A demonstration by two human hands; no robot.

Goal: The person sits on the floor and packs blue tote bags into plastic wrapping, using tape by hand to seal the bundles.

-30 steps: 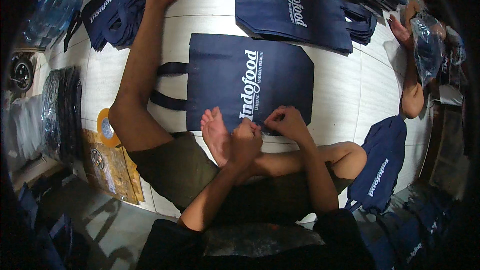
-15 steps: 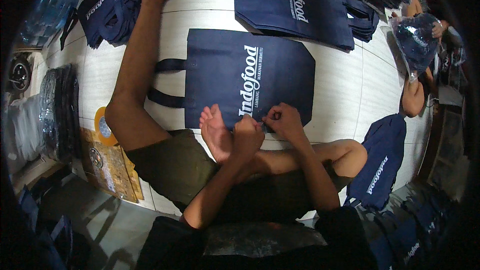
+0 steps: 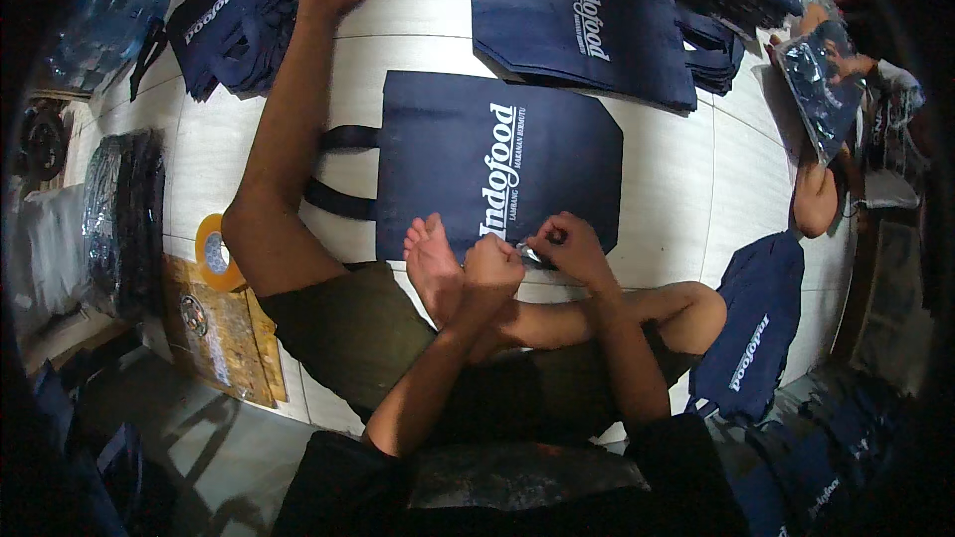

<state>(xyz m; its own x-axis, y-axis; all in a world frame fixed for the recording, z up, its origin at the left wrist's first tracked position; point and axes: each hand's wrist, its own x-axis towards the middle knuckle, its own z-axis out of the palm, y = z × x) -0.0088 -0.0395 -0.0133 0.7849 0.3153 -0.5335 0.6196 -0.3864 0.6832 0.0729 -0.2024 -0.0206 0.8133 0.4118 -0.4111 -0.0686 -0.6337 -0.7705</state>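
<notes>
A dark blue cloth bag (image 3: 438,159) with white print lies flat on the floor before me, its two handles pointing left. Over its near edge, my left hand (image 3: 492,267) is closed in a fist. My right hand (image 3: 575,249) is just beside it, fingers curled in a pinch. Between the two hands shows a small shiny, clear-looking piece (image 3: 530,255), too small to name; both hands seem to grip it. My bare foot (image 3: 434,264) rests next to the left hand, by the bag's near edge.
Stacks of blue bags lie at the far right (image 3: 637,50) and far left (image 3: 214,15); another blue bag (image 3: 751,328) lies right of my knee. A tape roll (image 3: 211,254) sits on brown cardboard (image 3: 214,338) at left. At far right, another person's hand (image 3: 848,65) touches a plastic-wrapped pack (image 3: 821,94).
My hands stay close together at nearly the same spot, and the shiny piece shows more between them. The view has shifted slightly. The other person's hand has moved onto the wrapped pack.
</notes>
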